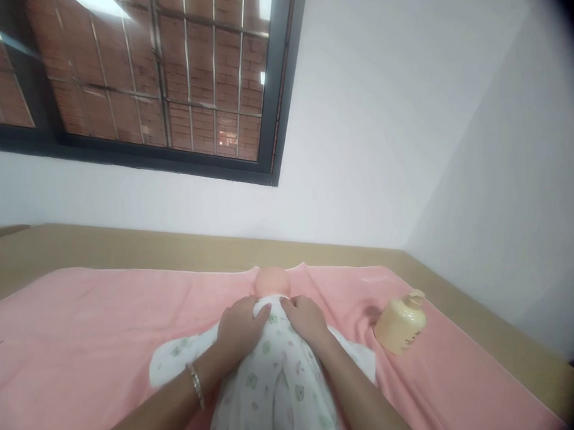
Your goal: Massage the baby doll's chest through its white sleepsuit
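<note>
A doll (272, 281) lies on its back on a pink cloth (107, 321), its rounded head at the far end. White clothing with small green prints (274, 378) covers its body, the sleeves spread to both sides. My left hand (242, 326) rests on the left side of its upper chest, thumb apart from the fingers. On the right side lies my right hand (307, 321), thumb on the fabric near the neck. The fingertips of both hands are partly hidden around the doll's shoulders. A bracelet (195, 385) circles my left wrist.
A cream bottle (401, 324) with a pump top stands tilted on the cloth to the right. The cloth covers a tan surface (175, 247) that meets a white wall (350, 144). A dark-framed barred window (270, 140) is at the upper left.
</note>
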The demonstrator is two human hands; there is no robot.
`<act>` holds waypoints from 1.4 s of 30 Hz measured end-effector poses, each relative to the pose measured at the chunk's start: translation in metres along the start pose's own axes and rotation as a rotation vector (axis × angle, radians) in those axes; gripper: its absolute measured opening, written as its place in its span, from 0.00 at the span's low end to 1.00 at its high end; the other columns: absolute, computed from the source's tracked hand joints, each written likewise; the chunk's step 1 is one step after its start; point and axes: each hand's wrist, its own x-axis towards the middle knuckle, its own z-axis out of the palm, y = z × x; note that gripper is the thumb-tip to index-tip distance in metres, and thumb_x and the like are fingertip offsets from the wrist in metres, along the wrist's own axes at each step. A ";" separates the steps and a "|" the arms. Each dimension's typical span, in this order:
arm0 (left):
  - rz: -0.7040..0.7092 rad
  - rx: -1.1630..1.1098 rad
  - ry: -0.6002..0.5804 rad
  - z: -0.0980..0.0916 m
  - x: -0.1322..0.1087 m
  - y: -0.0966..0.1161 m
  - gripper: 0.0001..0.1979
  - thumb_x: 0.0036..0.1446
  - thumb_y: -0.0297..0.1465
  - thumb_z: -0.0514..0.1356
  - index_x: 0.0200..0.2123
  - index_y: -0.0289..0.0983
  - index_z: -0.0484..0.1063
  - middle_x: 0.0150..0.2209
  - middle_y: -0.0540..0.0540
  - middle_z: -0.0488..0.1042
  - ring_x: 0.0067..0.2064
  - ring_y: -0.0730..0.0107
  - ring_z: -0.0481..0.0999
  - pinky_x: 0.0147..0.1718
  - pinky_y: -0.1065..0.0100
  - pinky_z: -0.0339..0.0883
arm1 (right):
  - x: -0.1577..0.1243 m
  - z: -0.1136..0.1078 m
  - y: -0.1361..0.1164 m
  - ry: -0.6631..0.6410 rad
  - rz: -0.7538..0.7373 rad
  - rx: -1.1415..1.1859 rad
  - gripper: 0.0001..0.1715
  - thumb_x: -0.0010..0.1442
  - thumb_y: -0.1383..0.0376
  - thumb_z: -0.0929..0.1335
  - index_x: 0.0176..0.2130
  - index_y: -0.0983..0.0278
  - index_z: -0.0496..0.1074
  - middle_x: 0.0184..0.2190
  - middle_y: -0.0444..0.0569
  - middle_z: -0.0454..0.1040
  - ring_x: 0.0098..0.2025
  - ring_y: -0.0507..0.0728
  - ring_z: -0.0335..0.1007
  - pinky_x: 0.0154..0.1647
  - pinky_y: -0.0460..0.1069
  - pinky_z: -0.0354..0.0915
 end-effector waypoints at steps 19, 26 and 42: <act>-0.014 -0.084 -0.006 0.003 0.000 -0.008 0.19 0.58 0.46 0.47 0.29 0.39 0.67 0.31 0.47 0.73 0.33 0.64 0.69 0.32 0.65 0.57 | 0.000 0.001 -0.003 0.021 0.012 0.064 0.31 0.62 0.49 0.52 0.22 0.63 0.68 0.21 0.48 0.70 0.24 0.53 0.63 0.22 0.46 0.48; -0.025 -0.091 -0.003 -0.001 -0.002 -0.003 0.18 0.58 0.44 0.48 0.35 0.40 0.71 0.37 0.47 0.74 0.38 0.63 0.71 0.37 0.65 0.58 | -0.001 -0.004 -0.005 -0.040 0.025 0.021 0.34 0.63 0.49 0.50 0.27 0.64 0.72 0.26 0.51 0.73 0.28 0.56 0.67 0.25 0.47 0.52; 0.366 0.281 0.109 0.003 -0.003 -0.003 0.21 0.64 0.37 0.40 0.31 0.36 0.69 0.32 0.42 0.72 0.36 0.61 0.68 0.38 0.61 0.57 | -0.018 -0.037 -0.024 -0.170 -0.082 -0.051 0.37 0.65 0.49 0.47 0.37 0.66 0.74 0.36 0.58 0.75 0.36 0.59 0.70 0.34 0.50 0.59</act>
